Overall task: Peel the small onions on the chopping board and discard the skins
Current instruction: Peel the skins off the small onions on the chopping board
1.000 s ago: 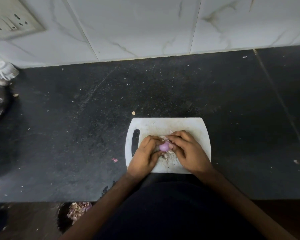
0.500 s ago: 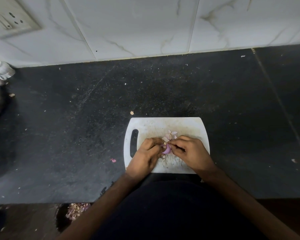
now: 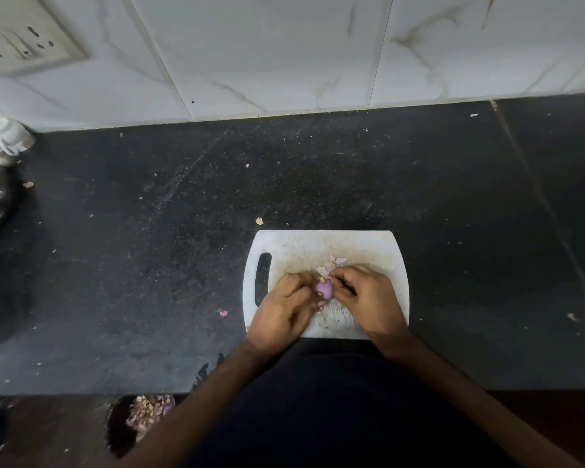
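Both hands [image 3: 325, 298] gripping small onion [image 3: 324, 289], fingertips blurred

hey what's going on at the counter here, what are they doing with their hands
A person is peeling a small purple onion over a white chopping board on a dark countertop. The left hand holds the onion while the right hand pinches at its top, apparently working skin loose. A few loose skins lie on the board just beyond the hands. Below the counter edge, a dark container holds a pile of discarded skins.
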`<action>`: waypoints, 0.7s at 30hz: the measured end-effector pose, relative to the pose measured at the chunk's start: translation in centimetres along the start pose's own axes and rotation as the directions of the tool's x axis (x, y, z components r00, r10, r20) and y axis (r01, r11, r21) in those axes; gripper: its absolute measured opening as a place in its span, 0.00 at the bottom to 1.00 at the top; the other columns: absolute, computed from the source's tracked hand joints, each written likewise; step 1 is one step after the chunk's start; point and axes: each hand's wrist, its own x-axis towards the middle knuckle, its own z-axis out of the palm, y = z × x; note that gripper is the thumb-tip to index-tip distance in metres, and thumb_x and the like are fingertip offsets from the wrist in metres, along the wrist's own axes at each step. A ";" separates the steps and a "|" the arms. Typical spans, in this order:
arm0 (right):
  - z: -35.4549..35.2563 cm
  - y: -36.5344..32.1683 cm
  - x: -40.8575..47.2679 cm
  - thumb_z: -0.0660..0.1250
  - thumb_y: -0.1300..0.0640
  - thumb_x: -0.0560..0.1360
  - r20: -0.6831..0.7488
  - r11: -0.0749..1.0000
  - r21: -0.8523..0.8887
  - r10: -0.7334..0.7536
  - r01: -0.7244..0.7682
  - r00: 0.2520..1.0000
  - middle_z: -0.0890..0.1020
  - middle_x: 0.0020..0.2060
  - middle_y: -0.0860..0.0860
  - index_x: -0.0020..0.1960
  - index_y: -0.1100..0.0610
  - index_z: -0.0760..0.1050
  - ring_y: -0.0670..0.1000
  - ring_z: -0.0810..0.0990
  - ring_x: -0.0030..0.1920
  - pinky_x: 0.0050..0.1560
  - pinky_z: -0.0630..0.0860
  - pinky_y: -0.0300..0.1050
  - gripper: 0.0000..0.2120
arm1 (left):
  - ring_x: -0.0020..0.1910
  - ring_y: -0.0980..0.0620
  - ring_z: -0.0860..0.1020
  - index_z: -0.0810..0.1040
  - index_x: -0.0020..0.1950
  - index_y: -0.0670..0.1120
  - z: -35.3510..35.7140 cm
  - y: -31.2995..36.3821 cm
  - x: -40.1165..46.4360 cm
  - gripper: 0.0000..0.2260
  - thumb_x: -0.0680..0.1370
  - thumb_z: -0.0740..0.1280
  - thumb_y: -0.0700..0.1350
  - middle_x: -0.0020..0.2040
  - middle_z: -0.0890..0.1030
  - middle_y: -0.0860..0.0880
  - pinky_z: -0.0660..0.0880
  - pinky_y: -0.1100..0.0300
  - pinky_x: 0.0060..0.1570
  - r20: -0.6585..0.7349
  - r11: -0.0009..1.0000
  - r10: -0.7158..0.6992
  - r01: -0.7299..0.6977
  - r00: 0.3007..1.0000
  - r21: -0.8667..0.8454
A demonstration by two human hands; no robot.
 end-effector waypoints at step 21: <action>0.5 0.2 0.5 0.75 0.63 0.73 -0.087 0.977 0.087 0.201 -0.193 0.976 0.86 0.42 0.48 0.52 0.58 0.84 0.45 0.84 0.42 0.43 0.75 0.25 0.07 | 0.55 0.55 0.83 0.84 0.57 0.48 0.0 -0.1 1.0 0.17 0.70 0.82 0.44 0.58 0.84 0.55 0.79 0.60 0.55 0.133 0.840 -0.459 0.478 0.878 -0.256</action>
